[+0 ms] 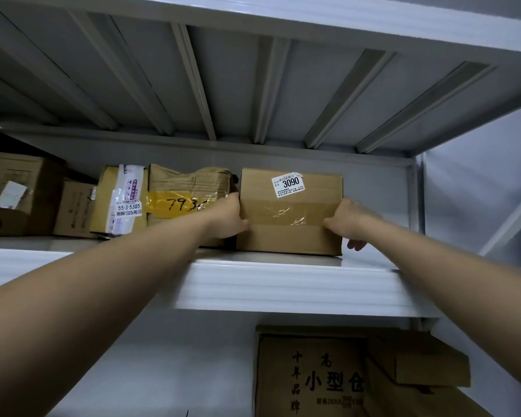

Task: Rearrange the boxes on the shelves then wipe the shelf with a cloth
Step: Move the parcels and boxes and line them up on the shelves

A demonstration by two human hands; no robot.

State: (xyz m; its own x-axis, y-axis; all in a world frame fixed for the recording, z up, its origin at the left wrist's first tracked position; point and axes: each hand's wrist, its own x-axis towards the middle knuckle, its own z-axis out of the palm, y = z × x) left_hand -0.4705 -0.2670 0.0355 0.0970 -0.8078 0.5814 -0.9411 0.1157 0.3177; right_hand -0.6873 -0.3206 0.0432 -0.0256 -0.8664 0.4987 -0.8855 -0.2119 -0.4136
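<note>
A brown cardboard box (289, 233) with a white label reading 3090 sits on the white shelf (283, 284) at about head height. My left hand (227, 218) grips its left side, thumb on the front face. On the box's right side, my right hand (348, 222) holds it with the thumb on the front and fingers curled round the lower corner. To the left stand a crumpled box with yellow tape (184, 197) and a box with a white label strip (121, 203). No cloth is in view.
More cardboard boxes (18, 191) stand at the shelf's far left. The shelf above (253, 70) hangs low over the boxes. An upright post (415, 200) closes the right end. On the level below stand a large printed carton (310, 377) and a smaller box (430, 368).
</note>
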